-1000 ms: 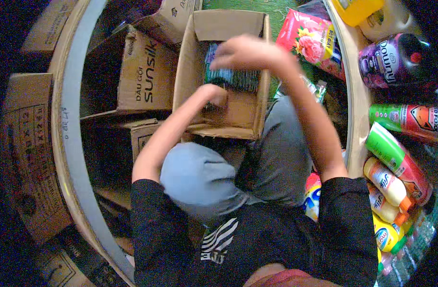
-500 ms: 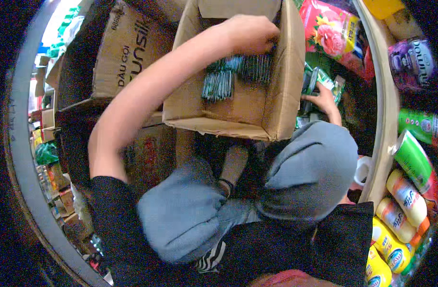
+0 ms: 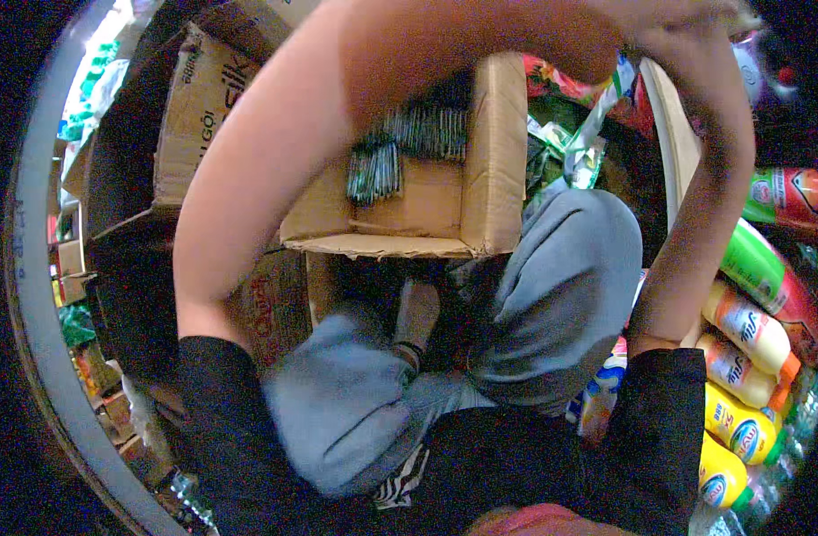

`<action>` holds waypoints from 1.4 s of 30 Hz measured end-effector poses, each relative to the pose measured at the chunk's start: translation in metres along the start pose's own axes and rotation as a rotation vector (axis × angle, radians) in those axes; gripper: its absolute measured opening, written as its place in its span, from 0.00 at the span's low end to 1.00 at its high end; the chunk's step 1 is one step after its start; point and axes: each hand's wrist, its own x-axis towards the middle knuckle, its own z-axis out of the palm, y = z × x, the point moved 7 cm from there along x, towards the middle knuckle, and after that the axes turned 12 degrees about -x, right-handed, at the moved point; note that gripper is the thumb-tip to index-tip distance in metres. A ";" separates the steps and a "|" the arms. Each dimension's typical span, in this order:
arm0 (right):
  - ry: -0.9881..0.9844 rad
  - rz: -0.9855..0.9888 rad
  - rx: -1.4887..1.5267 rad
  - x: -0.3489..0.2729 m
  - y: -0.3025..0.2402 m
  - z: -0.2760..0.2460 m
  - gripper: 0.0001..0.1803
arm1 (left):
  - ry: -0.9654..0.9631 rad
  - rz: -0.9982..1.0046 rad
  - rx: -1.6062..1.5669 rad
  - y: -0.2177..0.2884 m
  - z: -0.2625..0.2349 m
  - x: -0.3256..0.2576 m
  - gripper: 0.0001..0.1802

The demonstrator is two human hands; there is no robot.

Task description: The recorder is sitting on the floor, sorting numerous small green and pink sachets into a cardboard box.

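Both my arms reach up to the top right, where my left hand (image 3: 663, 31) and my right hand (image 3: 717, 27) come together. They are dim and blurred there, so their fingers cannot be made out. Just below them a strip of shiny green, white and blue sachets (image 3: 595, 121) hangs down, its upper end hidden behind my left forearm or hand. Its lower end lies by my right knee, among other green packets. In front of me stands an opened cardboard box (image 3: 498, 161), partly covered by my left arm. Rows of dark green sachets (image 3: 375, 172) stand packed inside it.
A printed cardboard box (image 3: 195, 116) sits to the left, and another brown carton (image 3: 275, 308) is beside my left leg. Cream bottles (image 3: 748, 326), yellow bottles (image 3: 739, 420) and green packs (image 3: 757, 263) line the right side. A pale edge (image 3: 677, 134) runs before them.
My left hand has left the box and swung right. My right hand has risen from the green packets to meet it. A sachet strip now hangs near them, and the view has shifted slightly.
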 end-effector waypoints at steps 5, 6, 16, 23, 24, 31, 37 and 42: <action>-0.086 0.136 0.358 0.022 -0.027 0.003 0.26 | 0.364 0.205 -0.482 -0.021 -0.011 -0.036 0.50; -0.215 0.053 0.493 0.021 -0.002 0.018 0.23 | 0.374 0.295 -0.628 -0.026 0.000 -0.025 0.50; -0.904 -0.012 0.621 -0.027 0.030 0.114 0.20 | 0.723 0.360 -1.139 -0.086 0.048 -0.085 0.16; -0.419 0.141 0.314 -0.003 0.035 0.107 0.20 | 0.945 0.216 -2.374 -0.123 0.106 -0.083 0.17; -0.412 0.134 0.206 -0.001 0.041 0.111 0.22 | 0.995 0.155 -2.342 -0.125 0.108 -0.081 0.18; -0.872 -0.087 0.098 -0.033 0.004 0.120 0.18 | 1.391 0.269 -2.602 -0.130 0.082 -0.101 0.18; -0.436 0.178 0.699 -0.031 0.064 0.088 0.18 | 1.020 0.780 -2.392 -0.141 0.075 -0.125 0.21; -0.182 0.133 0.603 -0.001 0.008 0.081 0.20 | 1.105 -0.190 -2.014 -0.091 0.099 -0.088 0.21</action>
